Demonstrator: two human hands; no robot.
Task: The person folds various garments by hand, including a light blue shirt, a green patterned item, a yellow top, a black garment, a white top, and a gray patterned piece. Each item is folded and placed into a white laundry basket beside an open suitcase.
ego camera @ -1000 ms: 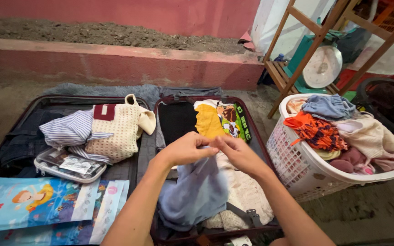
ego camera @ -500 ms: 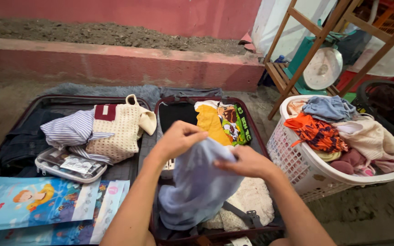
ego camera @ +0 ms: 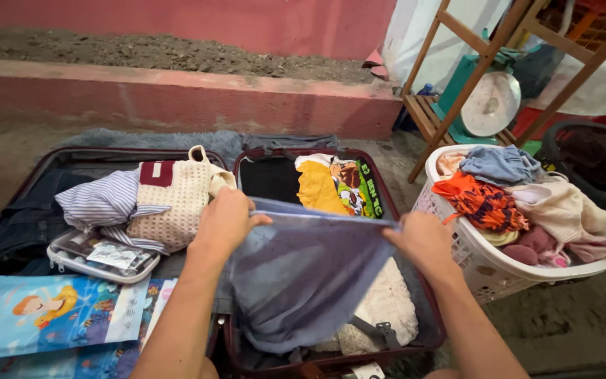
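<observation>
1. The left hand pinched one top corner of a light blue garment, and the right hand pinched the other corner. The cloth was stretched between them, above the right half of an open suitcase, and its lower part hung down into that half.

2. Both grips looked light and held only the edge of the fabric. I judged that one corner could slip out; then the cloth would drop in a heap on the cream knitted piece under it.

3. The hanging end lay close to the black strap with a buckle. It could catch there if the garment was pulled or lowered without care.

4. The left hand was just beside the cream crochet bag and the striped shirt in the other half. A wide movement of that arm could push them onto the clear plastic pouch.

5. The laundry basket stood near the right hand, piled high. A bump from the elbow could make the top clothes fall out.
</observation>
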